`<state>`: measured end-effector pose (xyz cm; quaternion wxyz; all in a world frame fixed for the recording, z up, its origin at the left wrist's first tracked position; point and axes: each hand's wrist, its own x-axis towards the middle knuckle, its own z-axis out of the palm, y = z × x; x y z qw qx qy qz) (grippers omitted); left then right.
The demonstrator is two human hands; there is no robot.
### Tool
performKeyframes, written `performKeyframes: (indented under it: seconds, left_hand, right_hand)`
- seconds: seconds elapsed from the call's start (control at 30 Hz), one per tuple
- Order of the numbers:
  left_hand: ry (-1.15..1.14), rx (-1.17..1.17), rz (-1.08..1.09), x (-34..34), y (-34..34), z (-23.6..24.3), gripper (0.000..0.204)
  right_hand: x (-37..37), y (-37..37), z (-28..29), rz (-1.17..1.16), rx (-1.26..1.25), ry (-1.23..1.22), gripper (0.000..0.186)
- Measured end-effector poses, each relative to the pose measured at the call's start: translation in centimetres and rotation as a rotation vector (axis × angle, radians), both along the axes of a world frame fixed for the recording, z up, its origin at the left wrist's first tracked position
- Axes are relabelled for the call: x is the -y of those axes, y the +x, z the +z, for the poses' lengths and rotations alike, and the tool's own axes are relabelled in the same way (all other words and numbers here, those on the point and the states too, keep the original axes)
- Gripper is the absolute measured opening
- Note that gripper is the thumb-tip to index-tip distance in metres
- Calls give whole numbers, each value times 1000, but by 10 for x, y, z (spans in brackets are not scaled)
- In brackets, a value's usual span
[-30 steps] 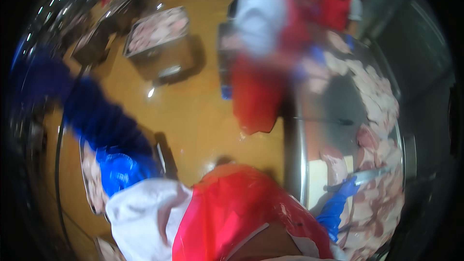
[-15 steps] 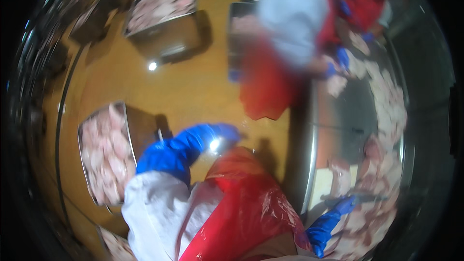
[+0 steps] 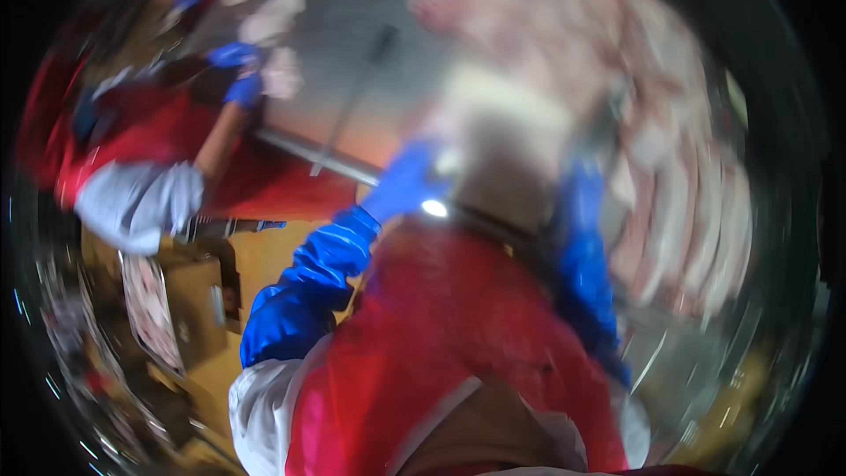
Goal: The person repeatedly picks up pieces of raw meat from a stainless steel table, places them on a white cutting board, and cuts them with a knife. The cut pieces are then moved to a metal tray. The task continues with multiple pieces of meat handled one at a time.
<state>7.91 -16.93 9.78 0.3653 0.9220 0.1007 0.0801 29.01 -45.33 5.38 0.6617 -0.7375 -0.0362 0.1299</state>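
My left hand [image 3: 405, 181], in a blue glove, reaches over the near edge of the steel table [image 3: 370, 62]. Its fingers and thumb look spread, beside a small pale patch too blurred to name. To the right, my right hand [image 3: 579, 198], also blue-gloved, is smeared by motion but looks closed. A dark grey streak beyond its fingers looks like the knife [image 3: 604, 119]. Between and beyond my hands lies a pale cutting board [image 3: 502, 97], with a shadowed, pinkish area near me. Pieces of pale pink meat [image 3: 546, 18] heap up behind the board.
Long meat strips [image 3: 679, 211] lie side by side at the right. On the left a co-worker in a red apron [image 3: 150, 150] handles a piece of meat [image 3: 282, 73] with blue gloves [image 3: 238, 75]. A metal bin of meat [image 3: 152, 308] stands on the yellow-brown floor at lower left.
My view has swung right, from the floor and bins to the table. My left hand has come from over the floor to the table edge. The right hand now shows nearer the middle.
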Motion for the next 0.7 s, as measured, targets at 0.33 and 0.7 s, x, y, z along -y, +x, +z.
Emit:
performKeyframes:
  seconds: [0.33,0.7]
  left_hand:
    - [566,-228,-508,-27,189,-8,107]
    - [361,-147,-469,-88,138,-20,110]
  right_hand:
    - [8,13,28,-184,204,-303,22]
    - [3,-85,47,-64,374,-651,19]
